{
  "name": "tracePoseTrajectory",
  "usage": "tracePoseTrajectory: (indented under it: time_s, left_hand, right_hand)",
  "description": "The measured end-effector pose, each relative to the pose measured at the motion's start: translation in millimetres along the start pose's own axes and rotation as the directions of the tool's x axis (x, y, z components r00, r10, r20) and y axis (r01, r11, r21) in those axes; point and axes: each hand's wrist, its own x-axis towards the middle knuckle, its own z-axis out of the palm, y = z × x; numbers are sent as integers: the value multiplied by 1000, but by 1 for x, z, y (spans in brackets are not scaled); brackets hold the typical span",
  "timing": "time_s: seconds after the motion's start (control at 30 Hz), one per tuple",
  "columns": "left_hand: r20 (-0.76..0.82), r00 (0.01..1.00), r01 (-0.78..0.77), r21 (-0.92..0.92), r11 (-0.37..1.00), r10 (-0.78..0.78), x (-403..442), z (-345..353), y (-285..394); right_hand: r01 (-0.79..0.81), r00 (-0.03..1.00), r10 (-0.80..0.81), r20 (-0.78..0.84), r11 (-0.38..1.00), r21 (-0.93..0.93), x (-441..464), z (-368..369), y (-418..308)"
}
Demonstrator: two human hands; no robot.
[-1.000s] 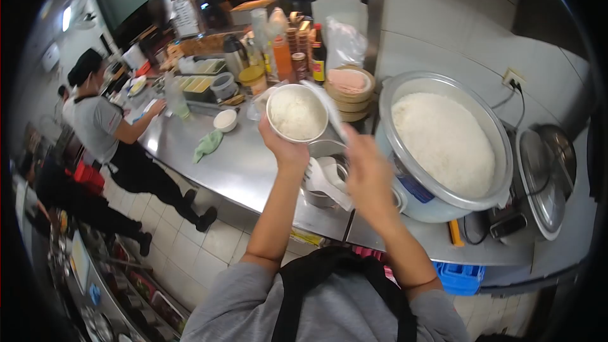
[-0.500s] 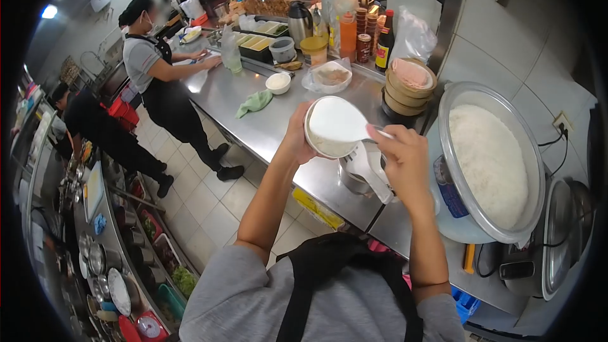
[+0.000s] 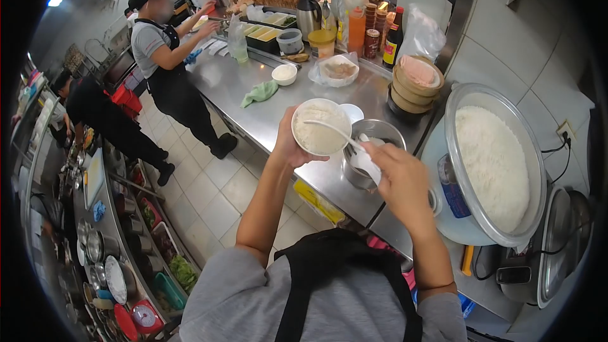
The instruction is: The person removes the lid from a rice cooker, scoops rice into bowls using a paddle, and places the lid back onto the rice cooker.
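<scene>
Left fingers (image 3: 288, 132) cup a rice bowl (image 3: 329, 152) while right fingers (image 3: 387, 154), palm turned down, grip a white paddle (image 3: 335, 129) across it.

I wear a plain grey shirt (image 3: 354, 307) with short sleeves: the left sleeve (image 3: 218, 288) falls in soft creases, and the right sleeve (image 3: 440, 323) ends near my elbow. Over the shirt sits a black apron (image 3: 335, 250), its dark cloth bunched and wrinkled at the far side. Two broad black straps (image 3: 299, 294) run from it toward the near edge, left and right. My forearms (image 3: 259, 215) and fingers (image 3: 387, 157) are bare.
</scene>
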Motion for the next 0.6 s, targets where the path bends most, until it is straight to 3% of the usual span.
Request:
tracePoseTrajectory:
  time_s: [0.17,0.3,0.4,0.47,0.53,0.6]
  left_hand:
    - [-53,999,0,-62,998,-3,-7,-6,-4]
    - [-4,1000,2,-107,994,-2,-8,-14,-2]
    - [17,999,-32,-113,993,34,-14,-25,-4]
    - [28,997,-65,-112,992,69,-15,-28,0]
    - [-52,990,-123,95,988,128,-20,-31,0]
    - [-54,997,-50,82,995,55,-23,-39,5]
  right_hand:
    - [83,996,-82,37,996,-31,-7,-1,-9]
    - [90,996,-87,33,991,-99,-6,-2,-18]
    - [155,977,-143,158,985,-68,-1,0,-22]
    - [180,983,-180,43,984,2,17,-6,-21]
    - [231,973,-229,31,969,-88,35,2,-21]
    - [274,962,-265,72,941,-201,45,16,-20]
